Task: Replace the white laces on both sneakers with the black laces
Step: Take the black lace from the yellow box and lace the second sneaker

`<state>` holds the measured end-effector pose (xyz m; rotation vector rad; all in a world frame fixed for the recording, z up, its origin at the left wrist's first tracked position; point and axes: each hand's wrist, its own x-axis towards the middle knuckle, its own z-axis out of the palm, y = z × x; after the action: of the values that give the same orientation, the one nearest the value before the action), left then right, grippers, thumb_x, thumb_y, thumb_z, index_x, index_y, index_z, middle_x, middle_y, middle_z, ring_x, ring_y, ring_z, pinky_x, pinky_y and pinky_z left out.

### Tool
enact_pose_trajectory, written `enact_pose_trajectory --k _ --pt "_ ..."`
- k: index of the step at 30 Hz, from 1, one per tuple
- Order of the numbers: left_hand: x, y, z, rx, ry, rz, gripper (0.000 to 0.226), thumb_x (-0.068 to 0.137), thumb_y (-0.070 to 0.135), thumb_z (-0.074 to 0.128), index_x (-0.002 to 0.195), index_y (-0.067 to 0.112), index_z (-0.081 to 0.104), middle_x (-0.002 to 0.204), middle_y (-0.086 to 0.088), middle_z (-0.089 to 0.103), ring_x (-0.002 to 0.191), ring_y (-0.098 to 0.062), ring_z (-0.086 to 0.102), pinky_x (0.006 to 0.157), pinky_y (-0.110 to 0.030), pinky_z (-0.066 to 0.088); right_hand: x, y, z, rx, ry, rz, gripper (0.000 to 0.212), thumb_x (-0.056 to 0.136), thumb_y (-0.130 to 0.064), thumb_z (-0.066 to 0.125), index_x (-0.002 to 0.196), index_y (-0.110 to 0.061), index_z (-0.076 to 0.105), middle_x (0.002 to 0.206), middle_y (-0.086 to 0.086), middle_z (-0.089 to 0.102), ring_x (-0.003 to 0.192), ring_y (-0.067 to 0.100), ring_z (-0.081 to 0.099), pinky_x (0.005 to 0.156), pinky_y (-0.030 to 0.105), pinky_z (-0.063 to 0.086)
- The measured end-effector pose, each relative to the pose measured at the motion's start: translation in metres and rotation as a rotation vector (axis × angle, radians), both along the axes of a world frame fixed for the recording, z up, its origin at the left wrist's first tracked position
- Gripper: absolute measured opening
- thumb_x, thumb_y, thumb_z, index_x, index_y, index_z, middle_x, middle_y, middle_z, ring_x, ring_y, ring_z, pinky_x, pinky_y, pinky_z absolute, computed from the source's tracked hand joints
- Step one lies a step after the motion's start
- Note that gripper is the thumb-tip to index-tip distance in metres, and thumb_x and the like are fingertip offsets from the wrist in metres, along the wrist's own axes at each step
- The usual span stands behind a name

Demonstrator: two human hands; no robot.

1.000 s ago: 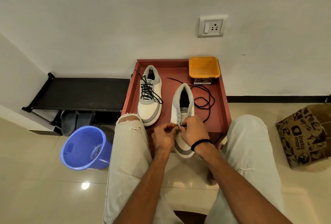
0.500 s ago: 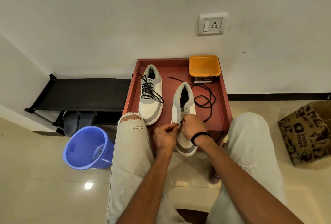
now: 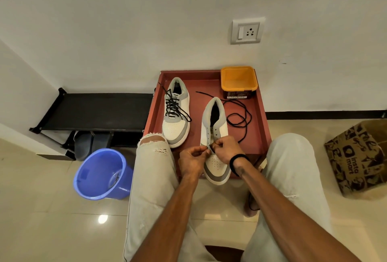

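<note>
Two white-and-grey sneakers stand on a red tray table (image 3: 259, 115). The left sneaker (image 3: 175, 115) carries a black lace threaded through its eyelets. The right sneaker (image 3: 214, 134) has bare upper eyelets, and its toe hangs over the tray's near edge. A loose black lace (image 3: 238, 115) coils on the tray behind it and runs toward my hands. My left hand (image 3: 193, 160) and my right hand (image 3: 225, 149) meet over the lowest eyelets of the right sneaker, each pinching the black lace there. My fingers hide the lace end.
An orange-lidded box (image 3: 238, 80) stands at the tray's back right corner. A blue bucket (image 3: 102, 175) sits on the floor at the left, beside a low black rack (image 3: 94, 111). A printed cardboard box (image 3: 360, 157) is at the right. My knees flank the tray.
The hands stay at the lowest eyelets of the right sneaker with small finger shifts. The view has tilted slightly.
</note>
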<state>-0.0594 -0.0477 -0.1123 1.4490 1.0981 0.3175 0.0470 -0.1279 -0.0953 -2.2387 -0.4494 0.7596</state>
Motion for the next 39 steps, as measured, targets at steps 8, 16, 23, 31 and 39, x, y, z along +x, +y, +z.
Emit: enact_pose_trajectory --k 8,16,23,31,39 --pt "0.0 0.001 0.0 0.026 -0.016 0.008 0.021 0.087 0.014 0.082 0.108 0.011 0.079 0.093 0.002 0.077 0.081 -0.001 0.069 0.076 -0.014 0.058 -0.002 0.004 0.0 -0.033 -0.028 -0.008 0.03 0.093 -0.01 0.06 0.065 -0.012 0.051 0.062 0.002 0.048 0.061 0.019 0.045 0.052 0.029 0.033" --pt "0.002 0.0 -0.003 0.044 -0.018 0.009 0.022 0.086 0.015 0.082 0.108 0.011 0.08 0.099 0.0 0.079 0.091 -0.01 0.073 0.081 -0.018 0.059 0.003 0.002 -0.004 -0.022 0.002 -0.021 0.034 0.099 -0.014 0.053 0.065 -0.012 0.05 0.067 0.003 0.052 0.068 0.021 0.048 0.062 0.031 0.039" --pt "0.003 0.001 -0.007 0.026 -0.009 0.027 0.018 0.088 0.015 0.081 0.106 0.012 0.079 0.095 0.0 0.078 0.088 -0.011 0.072 0.072 -0.012 0.054 0.0 0.002 -0.001 -0.057 -0.018 -0.011 0.023 0.099 -0.015 0.053 0.085 0.0 0.064 0.084 0.011 0.065 0.079 0.028 0.058 0.065 0.033 0.042" --pt "0.004 0.008 -0.006 -0.147 -0.066 0.041 0.013 0.09 0.007 0.077 0.103 0.005 0.078 0.095 -0.01 0.078 0.088 -0.021 0.072 0.088 -0.031 0.06 -0.004 0.006 -0.002 -0.101 -0.06 0.02 0.028 0.097 -0.015 0.058 0.07 -0.008 0.057 0.074 0.011 0.059 0.072 0.028 0.055 0.059 0.031 0.038" --pt "0.003 0.01 -0.003 0.126 0.027 -0.082 0.019 0.089 0.018 0.08 0.107 0.011 0.081 0.094 0.0 0.079 0.085 -0.011 0.074 0.085 -0.028 0.061 -0.001 -0.012 0.005 0.154 0.139 -0.022 0.023 0.099 -0.019 0.064 0.09 -0.005 0.079 0.088 0.009 0.076 0.078 0.012 0.063 0.072 0.024 0.051"
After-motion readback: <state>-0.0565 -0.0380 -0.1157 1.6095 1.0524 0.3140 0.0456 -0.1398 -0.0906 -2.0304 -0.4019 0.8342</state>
